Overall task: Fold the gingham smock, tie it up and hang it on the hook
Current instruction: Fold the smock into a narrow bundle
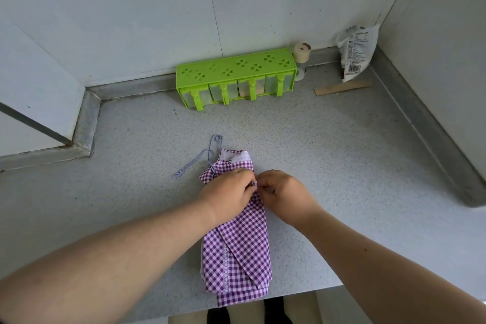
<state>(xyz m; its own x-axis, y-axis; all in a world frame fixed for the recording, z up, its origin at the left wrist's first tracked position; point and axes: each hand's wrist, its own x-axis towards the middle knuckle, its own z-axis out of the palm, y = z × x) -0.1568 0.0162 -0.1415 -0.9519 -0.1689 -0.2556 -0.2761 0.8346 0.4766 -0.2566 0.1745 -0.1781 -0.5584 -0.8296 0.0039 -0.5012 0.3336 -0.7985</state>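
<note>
Grey counter [328, 166]: purple gingham smock [236, 250] folded narrow.

The folded smock [238, 252] in the lower middle of the frame is purple-and-white gingham, with a pale lilac band at its far end and a white patterned trim strip along its left side. Its tie cord [196, 163] is blue-and-white striped. The countertop [328, 160] is speckled grey. At upper centre, the spice rack [235, 75] is bright green with clover-shaped cut-outs on top. The wall [131, 8] is pale grey-white.
</note>
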